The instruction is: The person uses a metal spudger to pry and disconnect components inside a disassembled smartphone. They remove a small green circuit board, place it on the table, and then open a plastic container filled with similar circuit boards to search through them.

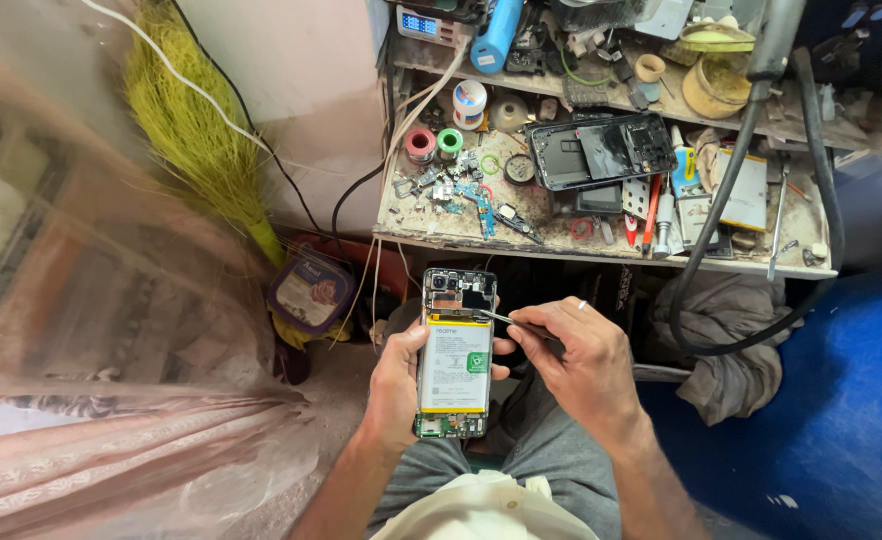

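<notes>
1. While the phone [455, 355] lies open with its back cover off, the left hand [396, 385] grips it from the left side, fingers wrapped behind and thumb on the left edge.
2. The phone is held upright above the person's lap, just below the front edge of the table [601, 255], with its camera end pointing away from the person.
3. A white battery [455, 365] with a yellow top band fills the middle of the phone; circuit boards show above and below it.
4. The right hand [576, 350] is closed around tweezers [506, 320] in a pinch grip.
5. The tweezers' tip touches the phone's right edge, just above the battery.
6. A ring sits on one finger of the right hand.
7. On the table: a detached phone frame [601, 150], dark and tilted; two small spools [434, 143], one red and one green; a tape roll [469, 100]; a red-handled tool [651, 210]; and scattered small parts.
8. A black hose [706, 250] loops down from the table's right side.
9. A yellow-green broom [196, 130] leans against the wall at left.
10. A blue-lidded tub [311, 292] sits on the floor beneath the broom.
</notes>
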